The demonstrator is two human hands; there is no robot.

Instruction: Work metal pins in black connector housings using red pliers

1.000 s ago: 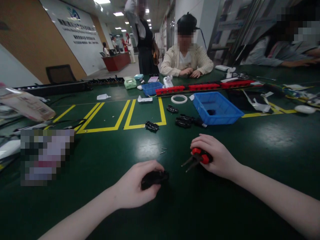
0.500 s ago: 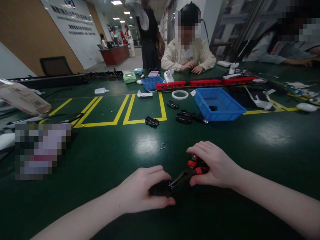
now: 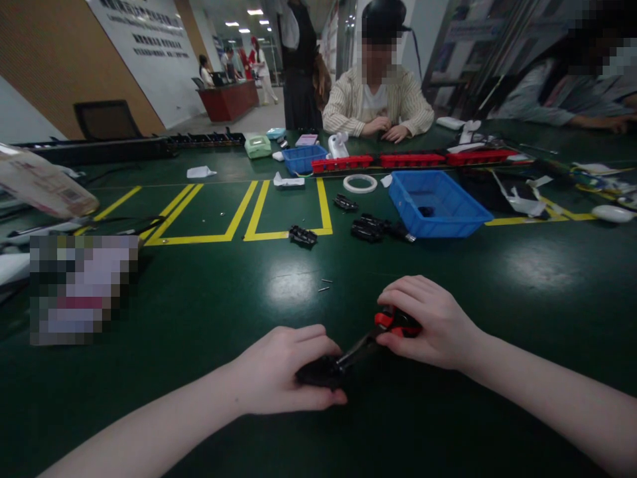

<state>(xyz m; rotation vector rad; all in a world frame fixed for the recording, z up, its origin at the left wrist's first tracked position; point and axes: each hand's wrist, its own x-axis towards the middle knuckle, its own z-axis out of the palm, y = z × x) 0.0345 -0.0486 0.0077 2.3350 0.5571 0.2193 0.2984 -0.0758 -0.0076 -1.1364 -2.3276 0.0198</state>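
Note:
My left hand point(image 3: 293, 372) is closed round a small black plastic part point(image 3: 321, 373) held just above or on the green tabletop; the fingers cover much of it. In my right hand point(image 3: 428, 322) is a pair of long-nose pliers point(image 3: 365, 344) with red and black handles. The pliers' tips reach the right end of the black part and touch a small shiny piece there. Beyond my hands lie two thin metal pins point(image 3: 324, 285). Farther off are black plastic parts, one by the yellow tape point(image 3: 302, 236) and a cluster point(image 3: 371, 227) beside the blue bin.
A blue bin point(image 3: 440, 226) holds a small dark item. Behind it run red strips point(image 3: 413, 160), with a roll of white tape point(image 3: 359, 183) nearby. A smaller blue basket point(image 3: 303, 159) stands farther back. Across the table sits a person point(image 3: 378, 106).
The pliers' handles have been squeezed closer together, and their jaws have narrowed at the black part. My left hand keeps its hold. The view has shifted slightly.

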